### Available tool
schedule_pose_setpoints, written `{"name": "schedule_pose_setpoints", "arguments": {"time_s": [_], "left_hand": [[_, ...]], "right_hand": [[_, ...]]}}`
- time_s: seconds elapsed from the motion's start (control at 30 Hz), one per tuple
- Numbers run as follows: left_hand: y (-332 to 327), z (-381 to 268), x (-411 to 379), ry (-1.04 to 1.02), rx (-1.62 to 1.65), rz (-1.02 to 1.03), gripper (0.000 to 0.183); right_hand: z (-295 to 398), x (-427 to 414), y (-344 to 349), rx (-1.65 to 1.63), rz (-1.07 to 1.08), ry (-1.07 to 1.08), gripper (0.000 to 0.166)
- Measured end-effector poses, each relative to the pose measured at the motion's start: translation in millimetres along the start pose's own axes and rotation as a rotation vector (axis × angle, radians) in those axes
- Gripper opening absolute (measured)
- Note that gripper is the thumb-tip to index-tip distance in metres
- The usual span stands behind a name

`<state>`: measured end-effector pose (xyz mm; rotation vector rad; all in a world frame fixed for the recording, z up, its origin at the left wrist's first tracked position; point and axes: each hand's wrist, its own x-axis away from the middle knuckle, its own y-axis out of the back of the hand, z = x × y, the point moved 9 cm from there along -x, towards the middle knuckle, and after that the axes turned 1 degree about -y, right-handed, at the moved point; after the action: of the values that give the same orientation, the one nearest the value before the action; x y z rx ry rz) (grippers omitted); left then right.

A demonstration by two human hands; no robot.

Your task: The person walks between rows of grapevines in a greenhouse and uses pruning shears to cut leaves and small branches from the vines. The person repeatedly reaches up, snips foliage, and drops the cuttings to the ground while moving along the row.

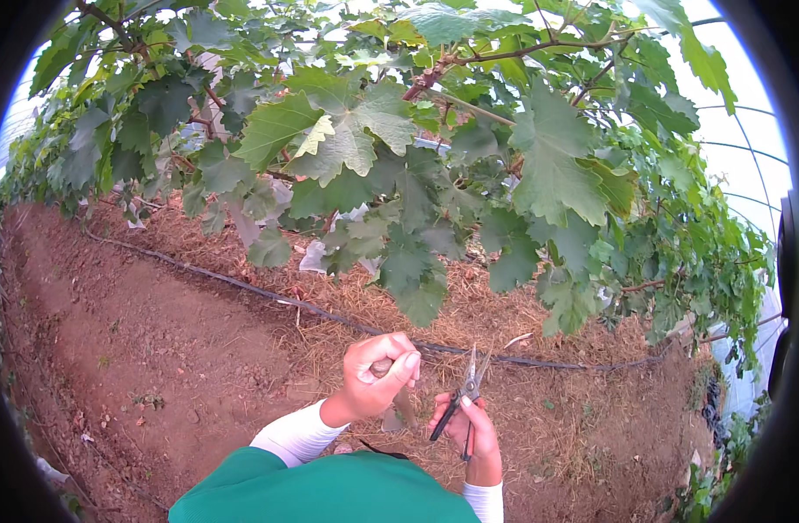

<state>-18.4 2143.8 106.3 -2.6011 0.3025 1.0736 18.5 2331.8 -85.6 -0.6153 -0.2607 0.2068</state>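
Observation:
My left hand (378, 374) is raised in front of my chest with its fingers curled closed; whether anything is inside them cannot be told. To its right, my right hand (468, 425) holds a pair of pruning shears (470, 387) with dark handles. The blades point away from me and stand apart. Both hands are below the hanging grapevine leaves (412, 268) and touch none of them.
A black irrigation hose (242, 284) crosses the ground beyond my hands. Dry straw (484, 307) lies beneath the vines, with bare soil (196, 340) to the left. A woody vine branch (536, 49) spans the upper right, and pale bags (313, 256) hang among the leaves.

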Motion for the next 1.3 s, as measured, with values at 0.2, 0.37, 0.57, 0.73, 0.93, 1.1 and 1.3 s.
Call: {"name": "schedule_pose_setpoints", "arguments": {"time_s": [0.2, 0.37, 0.57, 0.73, 0.93, 1.1, 1.3], "left_hand": [[-4, -12, 14, 0.0, 0.016, -0.085, 0.021], [-17, -19, 25, -0.026, 0.008, -0.068, 0.019], [-34, -16, 27, 0.001, 0.073, -0.048, 0.016], [-46, -14, 23, -0.012, 0.086, -0.033, 0.017], [-59, -12, 16, -0.007, 0.04, -0.001, 0.018], [-53, -10, 14, -0.016, 0.027, -0.004, 0.018], [-34, -10, 13, -0.026, 0.073, -0.026, 0.017]], "right_hand": [[2, 28, -1, 0.039, 0.062, 0.015, 0.043], [11, 53, 8, 0.009, 0.007, 0.08, 0.041], [21, 74, 20, -0.013, -0.037, 0.13, 0.041], [27, 83, 33, 0.013, -0.064, 0.152, 0.041], [83, 93, 40, 0.234, -0.198, 0.251, 0.04], [204, 101, 23, 0.553, -0.337, 0.491, 0.036], [363, 112, -47, 1.022, -0.611, 0.71, 0.038]]}}
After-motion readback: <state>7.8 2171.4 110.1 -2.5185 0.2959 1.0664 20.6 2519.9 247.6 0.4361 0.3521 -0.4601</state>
